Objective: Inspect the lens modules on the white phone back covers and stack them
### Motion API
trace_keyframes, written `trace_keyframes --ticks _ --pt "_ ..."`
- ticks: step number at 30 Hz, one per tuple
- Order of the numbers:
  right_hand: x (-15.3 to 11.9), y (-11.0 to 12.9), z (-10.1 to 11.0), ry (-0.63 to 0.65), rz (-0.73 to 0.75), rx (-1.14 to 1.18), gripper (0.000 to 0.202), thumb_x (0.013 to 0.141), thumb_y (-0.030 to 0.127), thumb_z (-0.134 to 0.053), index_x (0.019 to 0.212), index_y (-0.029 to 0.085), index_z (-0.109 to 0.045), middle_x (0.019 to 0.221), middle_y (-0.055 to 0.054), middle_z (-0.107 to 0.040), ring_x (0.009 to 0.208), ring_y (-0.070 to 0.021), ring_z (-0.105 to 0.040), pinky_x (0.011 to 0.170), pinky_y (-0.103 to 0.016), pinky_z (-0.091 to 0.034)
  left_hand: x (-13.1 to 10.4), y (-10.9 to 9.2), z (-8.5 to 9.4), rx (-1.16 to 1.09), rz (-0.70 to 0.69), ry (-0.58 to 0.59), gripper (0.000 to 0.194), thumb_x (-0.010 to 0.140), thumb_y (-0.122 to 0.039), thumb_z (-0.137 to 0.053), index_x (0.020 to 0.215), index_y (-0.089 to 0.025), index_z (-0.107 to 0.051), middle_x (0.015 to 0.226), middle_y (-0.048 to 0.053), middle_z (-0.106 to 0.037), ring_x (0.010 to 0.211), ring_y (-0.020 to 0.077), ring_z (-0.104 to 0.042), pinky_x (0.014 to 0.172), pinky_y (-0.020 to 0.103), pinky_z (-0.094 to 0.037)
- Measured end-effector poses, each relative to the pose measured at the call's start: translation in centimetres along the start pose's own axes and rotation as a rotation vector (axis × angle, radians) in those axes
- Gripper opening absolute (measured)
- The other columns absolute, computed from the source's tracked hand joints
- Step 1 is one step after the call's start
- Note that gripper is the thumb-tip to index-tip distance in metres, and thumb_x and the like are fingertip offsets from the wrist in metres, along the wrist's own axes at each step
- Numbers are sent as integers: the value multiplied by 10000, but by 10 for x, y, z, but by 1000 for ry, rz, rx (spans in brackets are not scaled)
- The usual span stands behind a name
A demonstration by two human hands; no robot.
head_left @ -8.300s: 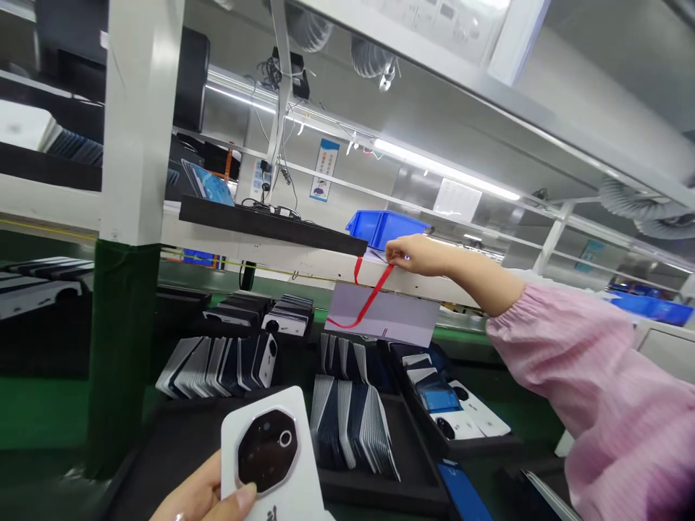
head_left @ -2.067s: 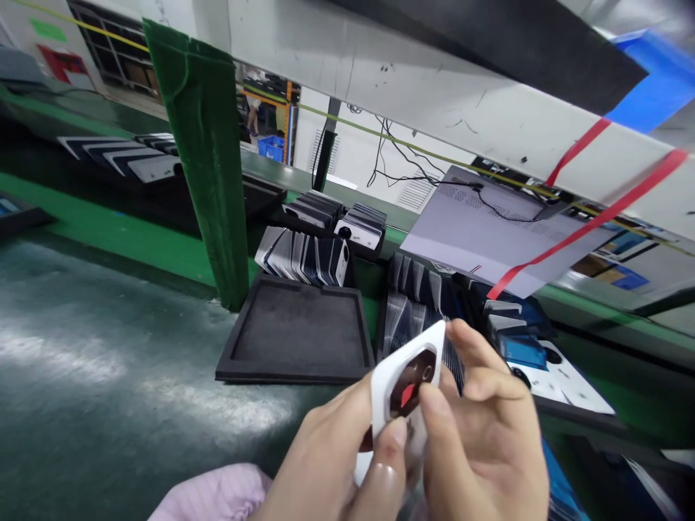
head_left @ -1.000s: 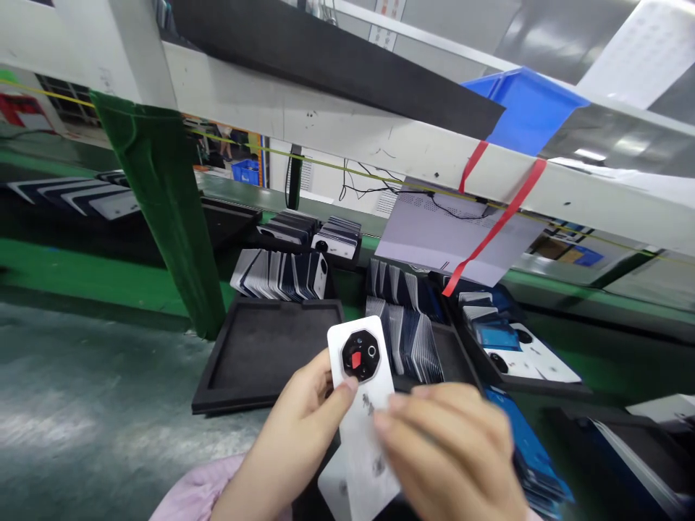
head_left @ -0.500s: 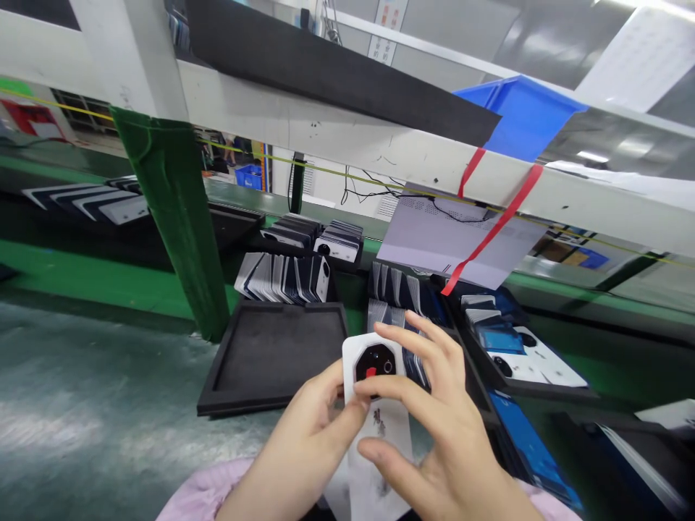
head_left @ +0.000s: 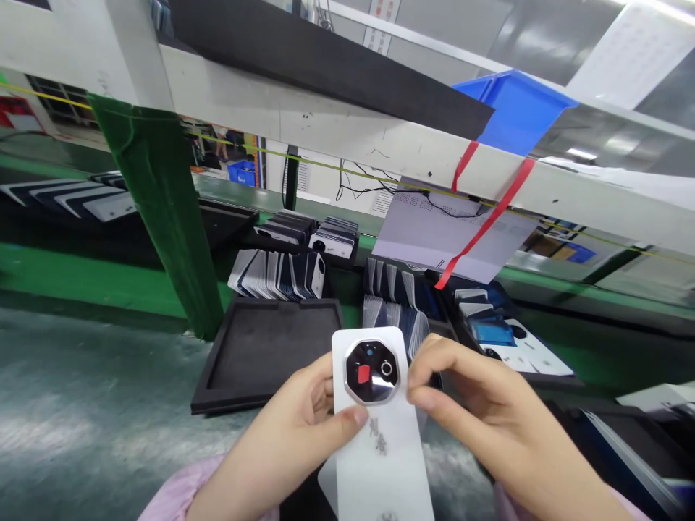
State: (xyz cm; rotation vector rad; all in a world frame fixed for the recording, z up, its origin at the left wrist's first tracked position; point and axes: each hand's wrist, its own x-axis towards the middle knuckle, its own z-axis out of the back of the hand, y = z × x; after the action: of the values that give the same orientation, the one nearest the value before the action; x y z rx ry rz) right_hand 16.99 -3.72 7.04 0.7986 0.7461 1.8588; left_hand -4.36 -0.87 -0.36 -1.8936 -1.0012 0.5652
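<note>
A white phone back cover [head_left: 380, 463] with a black octagonal camera plate [head_left: 374, 380] is held upright in front of me. A small red patch and a ring show on the plate, and dark characters are printed below it. My left hand [head_left: 304, 427] is closed round the cover's left side, thumb on its front face just under the plate. At the right edge, beside the plate, my right hand [head_left: 467, 398] has thumb and forefinger pinched together on the rim. Another pale panel shows partly behind the lower left of the cover.
A black foam tray [head_left: 271, 354] lies on the green bench at left, with a row of phone covers [head_left: 279, 275] behind it. More stacked covers [head_left: 399, 318] stand beyond my hands. A green-wrapped post [head_left: 157, 217] rises at left. Red straps [head_left: 489, 224] hang from the shelf.
My right hand has moved from over the camera plate to the cover's right edge, its fingers curling into a pinch. The plate is now uncovered. My left hand keeps its hold.
</note>
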Motion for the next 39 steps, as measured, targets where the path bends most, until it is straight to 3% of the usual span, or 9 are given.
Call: trace_keyframes --ticks 6,21,26,31,34,36,39 --pt "13 3 -4 35 -43 -185 161 1011 210 -631 878 300 -643 873 79 -651 822 -109 -596 721 -234 -442 -3 -7 -4 10 99 83 596 866 21 -663 1401 -243 -641 1260 97 -771 1179 274 -724 922 355 -566" --pt "16 -7 -7 -35 -117 -20 126 988 284 -657 862 287 -665 845 57 -679 796 -139 -643 616 -255 -453 -5 -12 -7 41 119 59 612 832 66 -610 1365 -228 -680 1190 81 -802 1097 262 -758 855 329 -570" --pt "16 -6 -13 -47 -60 -66 124 977 246 -657 858 279 -668 838 63 -697 784 -128 -663 693 -250 -500 -7 -12 -8 43 99 67 600 848 66 -599 1366 -226 -680 1187 76 -799 1053 251 -764 800 303 -561" --pt "17 -15 -19 -237 70 -281 93 910 176 -693 873 255 -661 797 37 -672 706 -136 -635 645 -256 -499 -6 -6 -5 86 92 53 622 841 53 -602 1390 -232 -665 1206 75 -792 1062 256 -754 795 301 -563" --pt "19 -25 -15 -404 -22 -318 179 842 285 -780 934 238 -635 825 20 -608 646 -145 -576 621 -288 -501 -4 -1 -2 68 86 12 583 856 -27 -674 1399 -237 -657 1215 86 -792 1108 281 -740 866 343 -572" --pt "17 -29 -13 -295 -129 -165 207 858 364 -759 943 226 -631 836 9 -610 680 -156 -575 627 -287 -490 -3 3 2 48 59 -10 534 863 -117 -751 1381 -223 -670 1219 110 -790 1154 311 -722 919 386 -570" --pt "12 -25 -15 86 -228 81 194 884 364 -710 806 200 -640 735 22 -608 667 -142 -537 595 -249 -410 0 8 9 16 -28 -12 545 802 -277 -892 1312 -194 -715 1228 152 -782 1233 368 -678 993 457 -547"
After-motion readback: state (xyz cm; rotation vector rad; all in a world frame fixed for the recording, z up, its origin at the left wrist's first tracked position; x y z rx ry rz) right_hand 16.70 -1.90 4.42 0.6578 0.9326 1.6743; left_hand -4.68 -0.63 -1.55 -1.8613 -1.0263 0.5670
